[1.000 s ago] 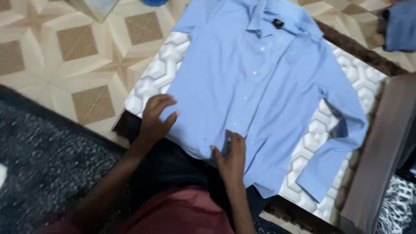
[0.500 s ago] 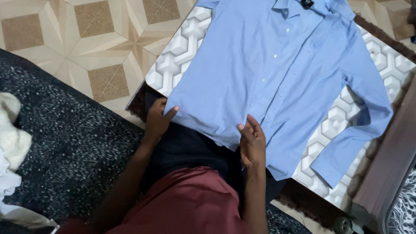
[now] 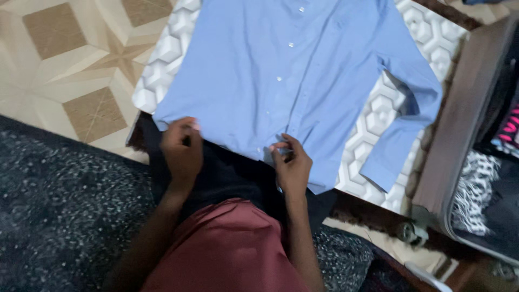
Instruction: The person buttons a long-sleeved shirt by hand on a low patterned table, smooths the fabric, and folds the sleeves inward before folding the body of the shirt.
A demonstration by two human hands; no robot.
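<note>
Both hands closed since earlier | left hand (image 3: pixel 181 150), right hand (image 3: pixel 292 165) fingers pinching blue shirt (image 3: pixel 292 70) hem

A: What's under it all?
B: White hexagon-relief mat (image 3: pixel 378 108), tan star-pattern floor tiles (image 3: pixel 70 70) up-left of the fingers.
A: Anything else?
B: Dark speckled rug (image 3: pixel 59 205) lower left, brown wooden edge (image 3: pixel 459 119) far right.

Light-blue buttoned shirt (image 3: pixel 303 75), flat, front up, on white patterned board (image 3: pixel 162 59)
</note>
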